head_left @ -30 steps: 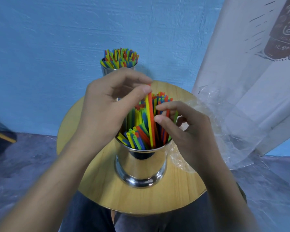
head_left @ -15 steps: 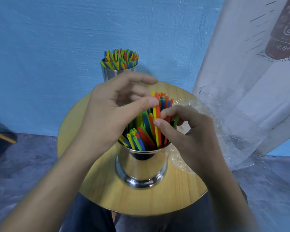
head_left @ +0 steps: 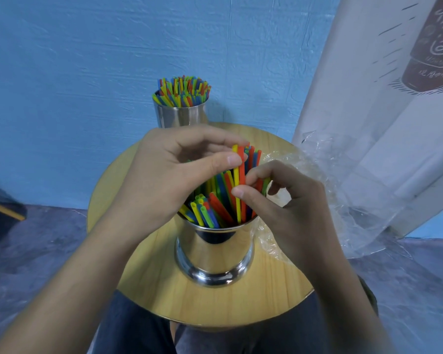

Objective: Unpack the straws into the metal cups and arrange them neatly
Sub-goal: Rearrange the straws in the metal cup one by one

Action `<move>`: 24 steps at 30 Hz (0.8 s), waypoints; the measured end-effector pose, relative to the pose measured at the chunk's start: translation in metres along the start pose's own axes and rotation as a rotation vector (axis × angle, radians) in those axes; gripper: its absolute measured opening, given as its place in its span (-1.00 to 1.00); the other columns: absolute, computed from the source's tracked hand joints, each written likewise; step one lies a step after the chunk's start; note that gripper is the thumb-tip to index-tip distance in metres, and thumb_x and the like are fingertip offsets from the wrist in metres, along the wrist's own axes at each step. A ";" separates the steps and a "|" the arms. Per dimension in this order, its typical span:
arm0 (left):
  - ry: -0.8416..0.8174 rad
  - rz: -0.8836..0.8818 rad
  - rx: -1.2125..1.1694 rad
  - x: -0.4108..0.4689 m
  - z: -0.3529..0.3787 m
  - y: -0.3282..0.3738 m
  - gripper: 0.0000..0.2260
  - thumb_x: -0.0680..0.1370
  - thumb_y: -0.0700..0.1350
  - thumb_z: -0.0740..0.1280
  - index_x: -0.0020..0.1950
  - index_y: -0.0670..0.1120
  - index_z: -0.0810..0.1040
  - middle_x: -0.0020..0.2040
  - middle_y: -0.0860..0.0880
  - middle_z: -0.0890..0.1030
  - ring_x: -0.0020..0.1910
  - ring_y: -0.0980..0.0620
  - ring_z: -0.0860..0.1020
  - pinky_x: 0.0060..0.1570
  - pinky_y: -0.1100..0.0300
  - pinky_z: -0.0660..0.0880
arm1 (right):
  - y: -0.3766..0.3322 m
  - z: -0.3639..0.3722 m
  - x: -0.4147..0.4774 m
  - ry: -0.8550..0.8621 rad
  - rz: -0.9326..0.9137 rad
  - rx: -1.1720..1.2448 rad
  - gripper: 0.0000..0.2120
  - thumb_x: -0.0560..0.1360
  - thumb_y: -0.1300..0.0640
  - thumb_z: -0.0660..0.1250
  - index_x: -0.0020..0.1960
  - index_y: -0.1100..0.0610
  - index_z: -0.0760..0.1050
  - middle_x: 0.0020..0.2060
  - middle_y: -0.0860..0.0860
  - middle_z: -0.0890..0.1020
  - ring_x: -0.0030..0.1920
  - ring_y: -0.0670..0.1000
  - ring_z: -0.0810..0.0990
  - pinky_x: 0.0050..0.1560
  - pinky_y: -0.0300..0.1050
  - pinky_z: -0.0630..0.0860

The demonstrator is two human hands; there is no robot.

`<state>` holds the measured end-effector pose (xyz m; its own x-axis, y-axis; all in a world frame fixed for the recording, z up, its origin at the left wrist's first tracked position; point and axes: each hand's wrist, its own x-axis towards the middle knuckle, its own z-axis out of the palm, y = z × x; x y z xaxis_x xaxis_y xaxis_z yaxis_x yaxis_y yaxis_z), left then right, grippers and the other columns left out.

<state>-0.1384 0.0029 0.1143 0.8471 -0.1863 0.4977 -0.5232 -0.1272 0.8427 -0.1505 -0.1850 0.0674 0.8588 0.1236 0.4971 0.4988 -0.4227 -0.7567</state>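
Note:
A shiny metal cup (head_left: 214, 254) stands near the front of the round wooden table (head_left: 164, 290), full of coloured straws (head_left: 215, 205). My left hand (head_left: 164, 175) curls over the cup's left side and pinches the tops of the upright straws between thumb and fingers. My right hand (head_left: 279, 200) pinches the same straws lower down from the right. A second metal cup (head_left: 180, 114) at the table's far edge holds a neat bunch of straws (head_left: 182, 92).
A crumpled clear plastic bag (head_left: 343, 195) lies on the table's right side and hangs over its edge. A white printed banner (head_left: 384, 111) leans at the right. The blue wall stands close behind the table. My legs are under the table's front edge.
Both hands keep hold of the straws in the near cup. The tall straws have shifted slightly and stand more upright. The far cup has not moved.

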 end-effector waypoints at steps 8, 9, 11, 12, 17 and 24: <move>0.173 0.092 -0.080 0.011 -0.018 -0.003 -0.91 0.57 -0.23 0.42 0.03 -0.06 0.64 -0.16 0.03 0.74 -0.21 0.04 0.67 -0.11 0.16 0.59 | 0.004 -0.002 0.000 0.027 -0.064 0.018 -0.63 0.53 0.09 0.44 0.23 -0.23 0.44 -0.07 -0.19 0.61 0.01 0.02 0.60 -0.02 -0.15 0.51; 0.203 0.090 -0.103 0.012 -0.020 -0.004 -0.91 0.58 -0.24 0.40 0.03 -0.06 0.62 -0.17 0.04 0.73 -0.25 0.04 0.65 -0.14 0.17 0.58 | 0.004 -0.002 0.000 0.034 -0.073 0.017 -0.57 0.55 0.13 0.42 0.32 -0.20 0.42 -0.04 -0.18 0.61 0.02 0.02 0.60 -0.02 -0.15 0.52; 0.266 0.064 -0.147 0.014 -0.023 -0.006 -0.91 0.62 -0.24 0.35 0.01 -0.05 0.59 -0.19 0.06 0.71 -0.29 0.04 0.63 -0.17 0.19 0.58 | 0.004 -0.003 0.001 0.051 -0.084 0.004 -0.56 0.59 0.14 0.38 0.40 -0.16 0.41 -0.03 -0.17 0.61 0.03 0.02 0.60 -0.01 -0.15 0.53; 0.306 0.044 -0.173 0.014 -0.024 -0.008 -0.90 0.63 -0.24 0.34 0.01 -0.05 0.58 -0.18 0.06 0.70 -0.29 0.03 0.63 -0.18 0.18 0.59 | 0.004 -0.003 0.002 0.061 -0.083 0.003 -0.59 0.60 0.13 0.36 0.38 -0.17 0.44 -0.03 -0.18 0.61 0.03 0.02 0.60 -0.02 -0.15 0.53; 0.523 -0.081 -0.332 0.012 -0.031 -0.015 -0.95 0.67 -0.16 0.32 0.02 -0.04 0.53 -0.13 0.05 0.67 -0.25 0.03 0.64 -0.12 0.17 0.59 | 0.010 -0.001 0.001 0.056 -0.060 -0.010 -0.86 0.63 0.00 0.32 0.15 -0.16 0.59 0.02 -0.17 0.66 0.06 0.00 0.62 -0.06 -0.07 0.57; 0.556 -0.215 -0.451 0.005 -0.027 -0.021 -0.94 0.67 -0.14 0.31 0.00 -0.04 0.49 -0.12 0.05 0.71 -0.18 0.06 0.69 -0.07 0.22 0.60 | 0.007 -0.003 0.005 0.117 -0.037 0.053 -0.86 0.64 -0.08 0.33 0.10 -0.07 0.62 -0.03 -0.17 0.70 0.06 0.01 0.66 -0.03 -0.03 0.61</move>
<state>-0.1206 0.0307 0.1046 0.9115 0.3329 0.2417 -0.3525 0.3293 0.8760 -0.1427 -0.1899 0.0657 0.8216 0.0312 0.5692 0.5383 -0.3710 -0.7567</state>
